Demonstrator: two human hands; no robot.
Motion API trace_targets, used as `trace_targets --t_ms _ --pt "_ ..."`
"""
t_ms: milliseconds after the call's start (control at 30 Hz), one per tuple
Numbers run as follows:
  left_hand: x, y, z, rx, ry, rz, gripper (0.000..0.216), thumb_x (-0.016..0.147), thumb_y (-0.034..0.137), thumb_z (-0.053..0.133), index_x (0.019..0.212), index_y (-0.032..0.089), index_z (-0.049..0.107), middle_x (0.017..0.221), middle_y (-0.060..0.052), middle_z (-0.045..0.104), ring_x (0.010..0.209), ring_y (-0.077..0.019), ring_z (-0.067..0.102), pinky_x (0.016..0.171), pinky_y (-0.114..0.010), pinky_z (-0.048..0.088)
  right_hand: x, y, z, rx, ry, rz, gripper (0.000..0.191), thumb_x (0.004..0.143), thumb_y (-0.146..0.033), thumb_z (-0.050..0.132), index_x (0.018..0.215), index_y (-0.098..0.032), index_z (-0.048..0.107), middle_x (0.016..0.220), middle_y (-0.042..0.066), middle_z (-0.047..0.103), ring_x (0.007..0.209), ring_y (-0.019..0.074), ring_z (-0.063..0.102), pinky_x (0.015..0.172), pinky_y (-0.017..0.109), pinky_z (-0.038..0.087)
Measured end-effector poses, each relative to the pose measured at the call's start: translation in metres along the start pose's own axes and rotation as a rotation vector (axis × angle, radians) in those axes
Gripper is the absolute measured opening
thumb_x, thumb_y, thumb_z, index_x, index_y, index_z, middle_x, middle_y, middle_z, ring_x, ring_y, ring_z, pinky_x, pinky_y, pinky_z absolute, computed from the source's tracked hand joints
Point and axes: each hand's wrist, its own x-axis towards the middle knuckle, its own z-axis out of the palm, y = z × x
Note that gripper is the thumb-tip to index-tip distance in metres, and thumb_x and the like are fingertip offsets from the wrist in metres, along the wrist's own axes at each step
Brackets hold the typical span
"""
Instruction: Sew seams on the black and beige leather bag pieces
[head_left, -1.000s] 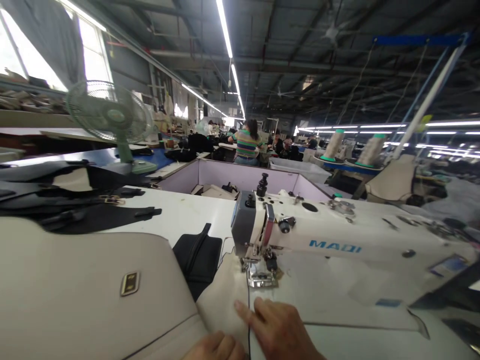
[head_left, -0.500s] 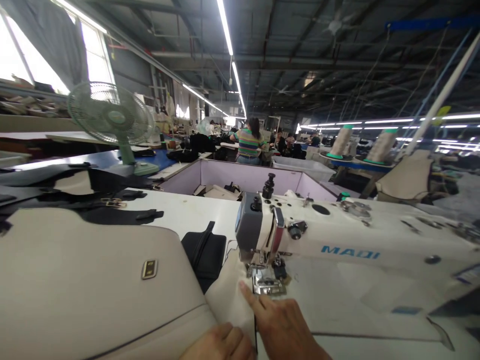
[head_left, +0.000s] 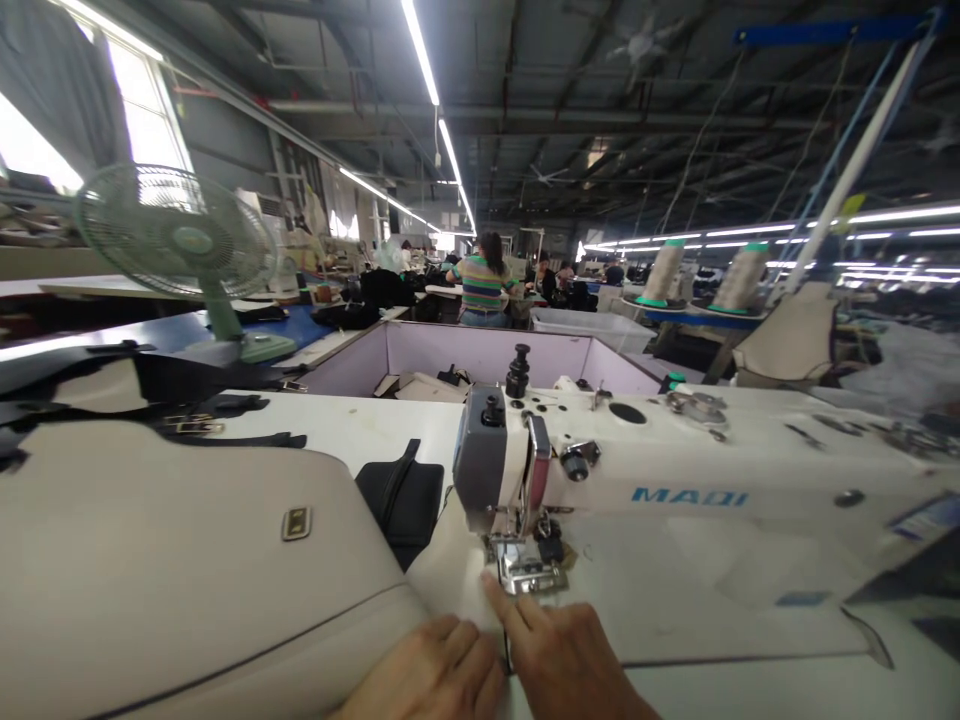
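Observation:
A cream leather bag panel (head_left: 442, 575) runs under the presser foot (head_left: 525, 572) of a white sewing machine (head_left: 675, 460). My left hand (head_left: 435, 665) is closed on the panel near the bottom, knuckles up, its fingers curled over the material. Beside it, my right hand (head_left: 562, 645) holds the panel's dark edge just in front of the foot. Its index finger reaches along the leather, while the other fingers bend and the thumb is hidden. To the left lies a large cream bag body (head_left: 202, 560) with a metal plate (head_left: 296, 523) and a dark seam.
A black pouch-like piece (head_left: 401, 500) lies behind the panel. Dark straps with buckles (head_left: 191, 424) are at the left, near a green fan (head_left: 187, 240). Behind the machine stands a lilac-walled bin (head_left: 487, 350) with cream pieces. Thread cones (head_left: 664, 275) stand at right; a person in stripes (head_left: 484, 285) is farther off.
The view has turned slightly right. The panel has fed a little farther under the foot, and my left hand has come forward beside my right. Both hands stay on the leather.

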Motion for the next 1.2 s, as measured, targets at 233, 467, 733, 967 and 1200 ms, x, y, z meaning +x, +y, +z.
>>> trace_targets --t_ms 233,467,733,967,1200 --pt "0.003 -0.009 -0.005 0.0 -0.104 -0.017 0.009 0.085 0.012 0.06 0.093 0.014 0.057 0.083 -0.001 0.062 0.072 -0.0158 0.055 0.065 -0.029 0.042 -0.002 -0.001 -0.002 0.047 -0.018 -0.039 0.056 0.077 -0.003 0.055 0.131 -0.007 0.04 0.073 -0.001 0.06 0.049 0.0165 0.056 0.041 0.035 0.013" --pt "0.007 -0.013 -0.005 0.022 -0.167 -0.012 0.015 0.087 0.018 0.062 0.1 0.013 0.057 0.089 -0.002 0.063 0.077 -0.018 0.056 0.068 -0.03 0.046 0.004 -0.001 -0.001 0.065 -0.05 0.019 0.061 0.077 -0.001 0.053 0.136 -0.006 0.036 0.084 0.002 0.064 0.06 0.0173 0.06 0.044 0.034 0.022" --pt "0.011 -0.023 -0.005 0.019 -0.195 -0.004 0.016 0.09 0.007 0.051 0.105 0.011 0.055 0.09 -0.004 0.061 0.079 -0.0193 0.055 0.071 -0.033 0.045 0.003 -0.001 -0.02 0.164 -0.117 0.113 0.047 0.084 -0.003 0.05 0.129 -0.014 0.047 0.088 0.0 0.064 0.068 0.0173 0.06 0.051 0.033 0.03" --pt "0.014 -0.027 -0.004 -0.036 -0.288 -0.017 0.011 0.09 0.007 0.049 0.094 0.014 0.056 0.086 -0.004 0.059 0.076 -0.0206 0.053 0.07 -0.035 0.044 0.009 0.004 -0.028 0.215 -0.03 0.164 0.008 0.095 -0.021 0.053 0.101 -0.021 0.059 0.083 -0.002 0.062 0.067 0.0159 0.057 0.05 0.031 0.029" --pt "0.024 -0.032 -0.015 -0.116 -0.365 -0.103 0.015 0.082 0.004 0.051 0.089 0.015 0.057 0.087 -0.005 0.059 0.08 -0.0215 0.053 0.074 -0.035 0.046 0.012 0.012 -0.024 0.085 -0.021 -0.058 0.01 0.096 -0.021 0.053 0.087 -0.018 0.057 0.081 0.001 0.057 0.064 0.0168 0.051 0.044 0.032 0.03"
